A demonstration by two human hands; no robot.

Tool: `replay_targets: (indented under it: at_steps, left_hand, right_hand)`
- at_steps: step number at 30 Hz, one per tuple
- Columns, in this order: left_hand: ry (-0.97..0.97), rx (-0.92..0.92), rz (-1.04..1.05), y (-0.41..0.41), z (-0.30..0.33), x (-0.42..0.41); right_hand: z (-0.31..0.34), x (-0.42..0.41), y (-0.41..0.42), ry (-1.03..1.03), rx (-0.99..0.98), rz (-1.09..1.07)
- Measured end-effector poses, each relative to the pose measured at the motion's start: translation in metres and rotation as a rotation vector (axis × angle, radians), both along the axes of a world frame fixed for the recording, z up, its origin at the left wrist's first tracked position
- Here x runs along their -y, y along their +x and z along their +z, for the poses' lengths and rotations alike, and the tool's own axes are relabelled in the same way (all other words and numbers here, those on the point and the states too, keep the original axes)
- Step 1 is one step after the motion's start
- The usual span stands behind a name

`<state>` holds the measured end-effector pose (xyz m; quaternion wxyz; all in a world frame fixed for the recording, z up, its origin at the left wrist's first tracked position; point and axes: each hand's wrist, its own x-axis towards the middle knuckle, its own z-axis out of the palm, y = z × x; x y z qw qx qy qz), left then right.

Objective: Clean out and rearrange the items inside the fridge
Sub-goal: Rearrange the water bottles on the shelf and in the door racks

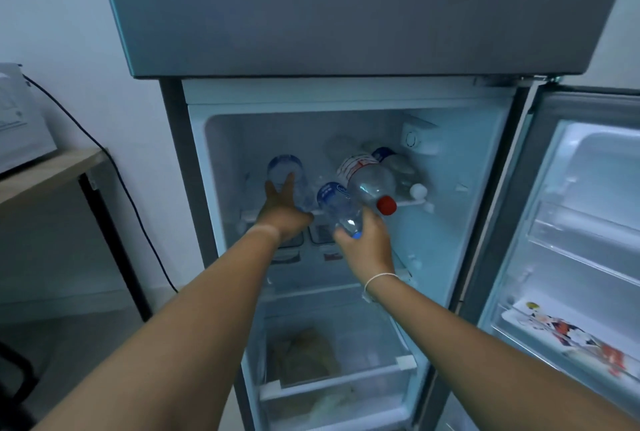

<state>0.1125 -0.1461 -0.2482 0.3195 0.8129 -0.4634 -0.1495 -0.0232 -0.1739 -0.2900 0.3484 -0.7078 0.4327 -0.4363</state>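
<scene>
Progress: early; water bottles still crowd the fridge shelf (408, 203).
Left hand (282, 212): spread against upright bottle (287, 174).
Right hand (367, 243): gripping blue-capped bottle (336, 205).

— Colours of the fridge (346, 14)?
— Grey steel outside, white within, tinted pale blue.
— And the bottles?
— Clear plastic. Blue label on the left bottle (287, 177); blue label and blue cap on the middle bottle (337, 208); white label with red lines and a red cap on the right bottle (369, 181).
— Elsewhere?
— Pale wood desk (45, 170) on black legs, black cable (131, 202), white string bracelet (379, 278), packet (568, 333) patterned orange, white and dark.
</scene>
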Motion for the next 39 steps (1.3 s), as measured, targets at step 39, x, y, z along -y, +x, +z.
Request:
replay_targets:
  at_steps: [39]
  left_hand:
    - [-0.084, -0.016, -0.134, -0.055, -0.003, 0.014]
  right_hand:
    - [-0.026, -0.037, -0.117, 0.471, -0.294, -0.095]
